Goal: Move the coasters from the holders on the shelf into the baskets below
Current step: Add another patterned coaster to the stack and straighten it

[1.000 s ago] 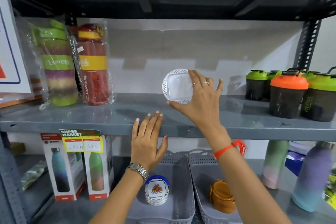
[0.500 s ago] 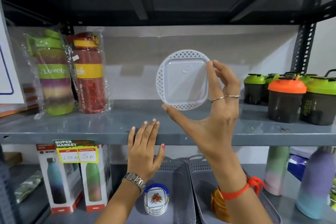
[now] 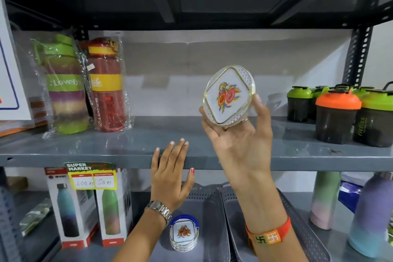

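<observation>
My right hand (image 3: 240,142) holds a round white coaster (image 3: 229,94) with a gold rim and a colourful flower print, face toward me, above the grey shelf (image 3: 131,147). My left hand (image 3: 170,178) rests flat against the shelf's front edge, fingers apart, holding nothing. Below, the left grey basket (image 3: 210,210) contains a stack of coasters (image 3: 184,233) with a blue-rimmed one on top. The right grey basket (image 3: 306,234) sits beside it, mostly hidden by my right forearm.
Wrapped green and red bottles (image 3: 85,87) stand at the shelf's left. Shaker cups with green and orange lids (image 3: 338,112) stand at its right. Boxed bottles (image 3: 85,208) and pastel bottles (image 3: 370,215) flank the baskets below. Price tags (image 3: 93,176) hang on the shelf edges.
My right hand lifted the coaster off the shelf toward me and turned it over, from its plain white back to its printed face. The left hand stayed on the shelf edge.
</observation>
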A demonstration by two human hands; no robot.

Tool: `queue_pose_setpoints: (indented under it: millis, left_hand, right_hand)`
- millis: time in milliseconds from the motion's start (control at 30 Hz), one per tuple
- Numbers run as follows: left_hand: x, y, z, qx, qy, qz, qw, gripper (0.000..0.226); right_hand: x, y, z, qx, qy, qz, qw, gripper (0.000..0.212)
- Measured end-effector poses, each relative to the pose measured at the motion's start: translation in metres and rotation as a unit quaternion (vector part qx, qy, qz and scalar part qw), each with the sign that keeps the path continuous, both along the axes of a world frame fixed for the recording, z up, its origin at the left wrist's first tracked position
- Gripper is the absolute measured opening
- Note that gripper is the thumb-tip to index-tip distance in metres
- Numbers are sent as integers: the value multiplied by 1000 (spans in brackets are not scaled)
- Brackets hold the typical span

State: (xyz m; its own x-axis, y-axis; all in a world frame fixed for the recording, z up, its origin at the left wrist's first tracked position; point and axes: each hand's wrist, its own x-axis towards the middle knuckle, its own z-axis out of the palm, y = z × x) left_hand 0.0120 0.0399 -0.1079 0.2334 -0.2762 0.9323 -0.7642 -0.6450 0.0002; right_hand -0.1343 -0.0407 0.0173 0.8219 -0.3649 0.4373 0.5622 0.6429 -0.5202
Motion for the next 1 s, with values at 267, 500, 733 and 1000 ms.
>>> queue_pose_setpoints:
  millis: [267, 500, 733, 1000]
  left_hand:
    - [2, -1, -1, -4, -19, 2, 1000, 57]
    - [4, 1, -2, 10, -40, 4, 999, 52]
    - [11, 16, -26, 128, -108, 24, 986, 69]
    - [30, 35, -98, 143, -21, 33, 989, 70]
  right_hand:
    - [-4, -6, -1, 93, -26, 255, 962, 67]
    - [-15, -9, -31, 56, 40, 194, 979, 60]
    - [-21, -9, -119, 56, 232, 130, 962, 57]
    - [16, -16, -204, 72, 449, 9, 891, 22]
